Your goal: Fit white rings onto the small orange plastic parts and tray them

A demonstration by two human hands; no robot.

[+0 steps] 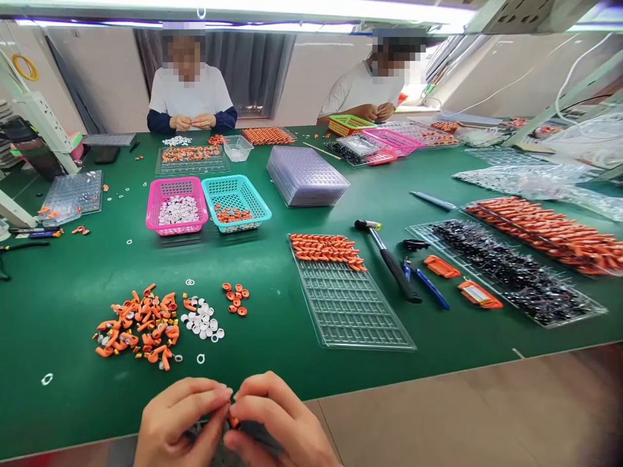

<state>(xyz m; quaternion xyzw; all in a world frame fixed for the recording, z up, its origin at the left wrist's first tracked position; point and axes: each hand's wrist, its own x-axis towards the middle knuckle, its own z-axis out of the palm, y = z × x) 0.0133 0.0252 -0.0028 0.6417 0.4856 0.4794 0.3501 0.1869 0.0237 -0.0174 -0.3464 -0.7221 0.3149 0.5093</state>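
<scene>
My left hand [182,418] and my right hand [280,418] meet at the table's front edge, fingertips pinched together around a small orange part [234,421], mostly hidden by the fingers. Just beyond them lies a heap of orange earphone-like pieces [141,324]. Beside the heap are small white round caps [202,319] and several orange cups [236,299]. To the right, a clear tray [357,311] carries rows of orange pieces [326,250] in its far part.
Pink basket [176,226] and blue basket [238,226] stand mid-table, near stacked clear trays [306,175]. A hammer [389,259], blue pliers [431,285] and a tray of black parts [511,272] lie right. Two people [189,97] [365,91] sit across the table.
</scene>
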